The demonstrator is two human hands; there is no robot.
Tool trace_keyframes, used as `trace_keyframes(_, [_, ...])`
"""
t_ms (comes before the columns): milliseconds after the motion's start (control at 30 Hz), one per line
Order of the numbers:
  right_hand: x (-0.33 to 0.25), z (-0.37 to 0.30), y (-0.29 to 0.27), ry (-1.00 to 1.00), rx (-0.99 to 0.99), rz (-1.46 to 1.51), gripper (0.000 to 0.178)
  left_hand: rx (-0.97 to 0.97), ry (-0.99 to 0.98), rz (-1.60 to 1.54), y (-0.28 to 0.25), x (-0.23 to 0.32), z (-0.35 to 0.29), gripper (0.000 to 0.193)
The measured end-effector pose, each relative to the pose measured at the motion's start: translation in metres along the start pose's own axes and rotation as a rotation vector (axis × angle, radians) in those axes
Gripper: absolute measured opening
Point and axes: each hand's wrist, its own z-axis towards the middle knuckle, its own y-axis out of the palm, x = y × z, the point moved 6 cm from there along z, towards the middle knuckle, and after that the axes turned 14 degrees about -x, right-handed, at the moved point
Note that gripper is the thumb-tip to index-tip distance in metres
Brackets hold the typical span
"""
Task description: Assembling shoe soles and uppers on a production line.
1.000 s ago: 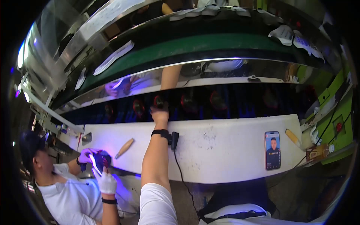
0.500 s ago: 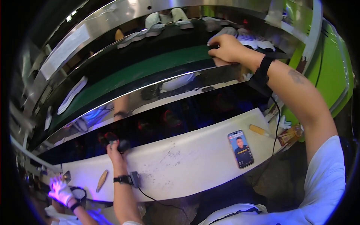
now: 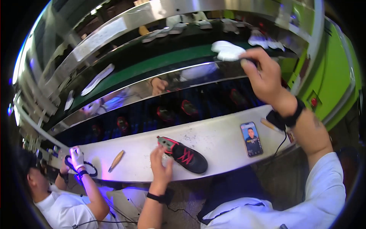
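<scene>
A black sneaker (image 3: pixel 189 158) with red laces and a grey-and-red heel lies on the white bench, its toe pointing to the near right. At its heel is my left hand (image 3: pixel 161 168), fingers apart and not wrapped around it; whether the fingertips touch it I cannot tell. Out to the right, raised over the edge of the green belt, my right hand (image 3: pixel 265 78) pinches a white shoe sole (image 3: pixel 227 51) by one end between thumb and fingers.
Dark shoes (image 3: pixel 188 107) ride the lower black conveyor behind the bench (image 3: pixel 141 152). Pale soles (image 3: pixel 97 79) and shoes (image 3: pixel 261 40) lie on and beyond the green belt (image 3: pixel 160 63). A phone (image 3: pixel 251 139) and a wooden-handled tool (image 3: pixel 116 160) rest on the bench. A gloved co-worker (image 3: pixel 82 187) works at left.
The sneaker, held in my left hand near the black conveyor, now lies on the bench, and that hand has opened. My right hand has drawn back from the green belt with the sole.
</scene>
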Motion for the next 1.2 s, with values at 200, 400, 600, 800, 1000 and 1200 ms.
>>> trace_keyframes(200, [-0.072,-0.121,-0.021,-0.224,-0.028,0.254,0.019,-0.569,0.199,0.629,0.095,0.079,0.002,0.079])
trace_keyframes(400, [-0.028,-0.204,0.051,0.519,-0.002,0.738,0.023,-0.285,0.562,0.499,0.086,0.091,0.054,0.058])
trace_keyframes(600, [-0.060,-0.210,0.048,0.681,-0.336,0.953,0.029,0.069,0.163,-0.442,0.045,0.110,0.058,0.057])
trace_keyframes(800, [-0.064,-0.202,0.047,0.523,-0.337,0.885,0.027,-0.278,0.178,-0.502,0.107,0.174,0.037,0.042])
trace_keyframes(1000, [-0.065,-0.215,0.035,0.552,-0.302,0.881,0.037,-0.194,-0.007,-0.662,0.078,0.203,-0.009,0.049])
trace_keyframes(1200, [-0.072,-0.222,0.031,0.595,-0.340,0.851,0.043,-0.167,0.122,-0.361,0.088,0.214,-0.027,0.051])
